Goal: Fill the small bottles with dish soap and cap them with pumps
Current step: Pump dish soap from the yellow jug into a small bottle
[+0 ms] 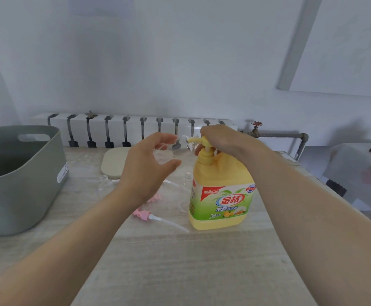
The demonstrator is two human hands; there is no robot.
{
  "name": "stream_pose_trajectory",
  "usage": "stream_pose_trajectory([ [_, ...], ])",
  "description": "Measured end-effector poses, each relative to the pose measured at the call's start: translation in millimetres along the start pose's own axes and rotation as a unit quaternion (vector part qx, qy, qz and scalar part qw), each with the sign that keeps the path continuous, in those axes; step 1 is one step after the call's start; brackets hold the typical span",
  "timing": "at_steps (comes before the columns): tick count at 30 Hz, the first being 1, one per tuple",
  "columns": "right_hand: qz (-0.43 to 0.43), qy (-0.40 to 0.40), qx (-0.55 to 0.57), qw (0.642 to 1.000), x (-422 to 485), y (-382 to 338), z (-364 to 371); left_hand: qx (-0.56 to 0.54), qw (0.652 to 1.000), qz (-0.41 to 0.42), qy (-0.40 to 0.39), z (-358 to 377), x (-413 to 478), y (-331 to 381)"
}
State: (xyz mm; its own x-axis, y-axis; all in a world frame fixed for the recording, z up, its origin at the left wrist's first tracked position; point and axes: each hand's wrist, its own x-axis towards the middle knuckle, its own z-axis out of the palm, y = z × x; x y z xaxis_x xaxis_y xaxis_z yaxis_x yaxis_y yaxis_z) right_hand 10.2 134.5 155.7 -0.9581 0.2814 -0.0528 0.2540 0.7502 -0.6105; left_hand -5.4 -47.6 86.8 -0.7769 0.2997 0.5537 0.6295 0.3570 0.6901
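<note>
A pale wood-grain tabletop (180, 261) fills the lower part of the view, and two bare forearms reach forward over it. A large grey-green plastic basket (25, 195) with a handle slot stands well to the left of the left hand (145, 171). A white radiator (118, 129) runs along the wall beyond both hands.

A big yellow dish soap bottle (222, 195) with a green and red label stands upright directly under the right hand (222, 138). That hand sits on top of the bottle's yellow pump (206, 151), with the fingers curled over the pump head and the thumb tucked below the spout. The spout points toward the left hand.

The left hand is raised just left of the spout. Its fingers and thumb curve in a C shape around a clear small bottle (169, 151), which is faint and hard to make out, its mouth close to the spout.

A flat beige pad (114, 162) lies beyond the left hand. Two more clear empty bottles stand on the tabletop, one (103, 181) left of the left wrist and one (188, 175) between the hands beside the soap bottle. A pink pump (143, 215) with a white tube lies under the left forearm, and another pink pump (157, 197) is partly hidden by the wrist.
</note>
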Motion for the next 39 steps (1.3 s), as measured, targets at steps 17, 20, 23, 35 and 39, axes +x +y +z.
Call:
stream_pose_trajectory([
  [17, -0.007, 0.004, 0.019, 1.000, 6, -2, 0, -0.007, 1.000, -0.001, 0.006, 0, 2, 2],
  [20, -0.011, 0.013, 0.023, 1.000, 8, 1, 2, -0.009, 1.000, -0.001, 0.006, 0, 3, 2],
  [23, -0.006, 0.020, 0.036, 0.999, 8, 0, 3, -0.010, 1.000, 0.001, 0.006, 0, 3, 1],
  [35, 0.022, 0.035, -0.020, 0.999, 7, 1, 7, -0.007, 1.000, -0.010, 0.005, 3, -3, -3],
  [39, -0.007, -0.007, 0.006, 1.000, 2, 2, 1, -0.012, 1.000, 0.000, 0.001, 1, -2, -1],
])
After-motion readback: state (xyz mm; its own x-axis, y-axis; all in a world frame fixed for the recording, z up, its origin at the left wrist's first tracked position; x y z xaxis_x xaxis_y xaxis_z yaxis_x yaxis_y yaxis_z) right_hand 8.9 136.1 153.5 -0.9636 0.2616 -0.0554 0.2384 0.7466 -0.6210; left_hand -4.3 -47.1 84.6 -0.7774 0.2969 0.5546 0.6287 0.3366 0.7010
